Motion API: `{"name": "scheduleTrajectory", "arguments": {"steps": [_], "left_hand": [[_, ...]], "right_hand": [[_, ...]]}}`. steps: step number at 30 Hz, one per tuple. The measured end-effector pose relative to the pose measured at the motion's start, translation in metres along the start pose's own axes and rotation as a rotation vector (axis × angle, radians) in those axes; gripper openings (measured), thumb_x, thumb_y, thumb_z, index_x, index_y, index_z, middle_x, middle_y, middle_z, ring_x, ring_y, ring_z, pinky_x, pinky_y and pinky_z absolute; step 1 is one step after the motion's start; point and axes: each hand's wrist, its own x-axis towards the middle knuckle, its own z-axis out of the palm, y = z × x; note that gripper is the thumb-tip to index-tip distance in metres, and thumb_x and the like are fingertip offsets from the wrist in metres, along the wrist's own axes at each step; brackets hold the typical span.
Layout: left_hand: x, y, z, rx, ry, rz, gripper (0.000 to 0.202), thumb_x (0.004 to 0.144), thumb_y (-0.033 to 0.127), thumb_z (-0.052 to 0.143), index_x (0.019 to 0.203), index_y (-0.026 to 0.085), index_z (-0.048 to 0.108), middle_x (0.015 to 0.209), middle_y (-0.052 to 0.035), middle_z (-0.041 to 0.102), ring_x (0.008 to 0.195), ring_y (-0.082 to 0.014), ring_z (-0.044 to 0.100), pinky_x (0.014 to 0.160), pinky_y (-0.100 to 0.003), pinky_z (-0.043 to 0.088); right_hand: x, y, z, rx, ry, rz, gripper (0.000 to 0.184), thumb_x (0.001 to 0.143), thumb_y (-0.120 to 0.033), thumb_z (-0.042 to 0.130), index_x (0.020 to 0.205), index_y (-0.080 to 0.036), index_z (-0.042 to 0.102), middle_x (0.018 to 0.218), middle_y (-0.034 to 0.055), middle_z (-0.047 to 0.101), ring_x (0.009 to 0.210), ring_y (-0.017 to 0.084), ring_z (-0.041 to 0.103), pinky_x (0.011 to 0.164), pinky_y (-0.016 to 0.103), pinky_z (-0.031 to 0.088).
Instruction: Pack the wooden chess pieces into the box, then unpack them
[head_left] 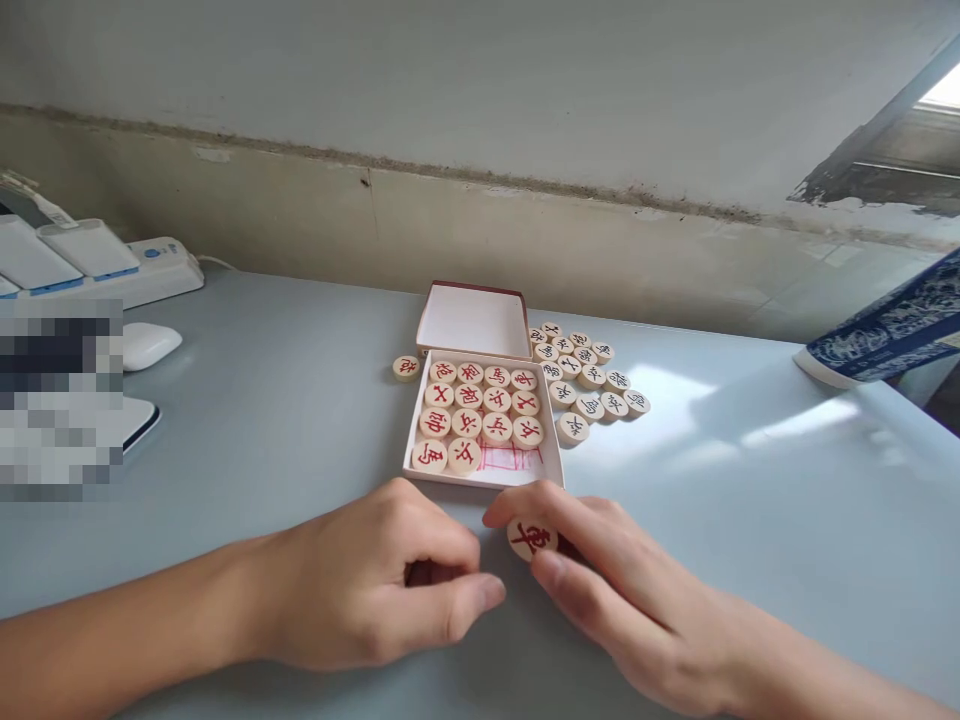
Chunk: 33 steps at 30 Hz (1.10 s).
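My right hand (637, 590) grips a round Chinese chess piece (527, 540) with a red character facing up, between thumb and fingers, low over the table. Beside it, my left hand (390, 580) is curled closed, thumb against the bent index finger; nothing shows in it. Just beyond both hands lies a shallow white box (450, 478) holding several red-marked pieces (466, 423) in rows. Two pieces sit in its nearest row at the left, and the printed red lines of its bottom show at the near right corner.
The box lid (472, 320) lies behind the box. Black-marked pieces (589, 405) are grouped at its right; one loose piece (406, 368) is at its left. A power strip (161, 270) and white earphone case (150, 346) lie left, a blue patterned object (885, 330) right.
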Motion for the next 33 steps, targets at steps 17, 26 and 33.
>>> {"name": "scheduleTrajectory", "arguments": {"steps": [17, 26, 33], "left_hand": [[-0.001, 0.015, 0.01, -0.398, 0.088, -0.238, 0.034, 0.094, 0.054, 0.059, 0.09, 0.02, 0.059, 0.062, 0.0069, 0.05, 0.052, -0.008, 0.044, 0.048, -0.017, 0.035], [-0.005, 0.017, -0.013, -0.055, 0.554, -0.063, 0.022, 0.08, 0.036, 0.049, 0.064, 0.021, 0.052, 0.052, 0.0044, 0.047, 0.045, -0.0095, 0.04, 0.043, -0.02, 0.032], [-0.001, -0.016, -0.078, 0.752, 0.617, -0.371, 0.031, 0.083, 0.047, 0.049, 0.063, 0.023, 0.046, 0.051, 0.0038, 0.046, 0.046, -0.0134, 0.038, 0.048, -0.026, 0.029]], "right_hand": [[-0.001, 0.014, 0.014, -0.004, 0.249, -0.237, 0.012, 0.104, -0.032, 0.061, 0.11, -0.022, 0.058, 0.078, -0.0048, 0.069, 0.056, 0.006, 0.056, 0.051, 0.016, 0.042], [-0.003, 0.014, 0.01, -0.41, 0.411, -0.364, 0.024, 0.105, -0.027, 0.056, 0.125, -0.015, 0.055, 0.09, 0.0054, 0.066, 0.079, 0.017, 0.064, 0.072, 0.03, 0.056], [0.004, 0.024, 0.009, -0.778, 0.332, -0.31, 0.028, 0.099, -0.017, 0.059, 0.126, -0.008, 0.061, 0.126, 0.0168, 0.068, 0.124, 0.037, 0.057, 0.102, 0.06, 0.051]]}}
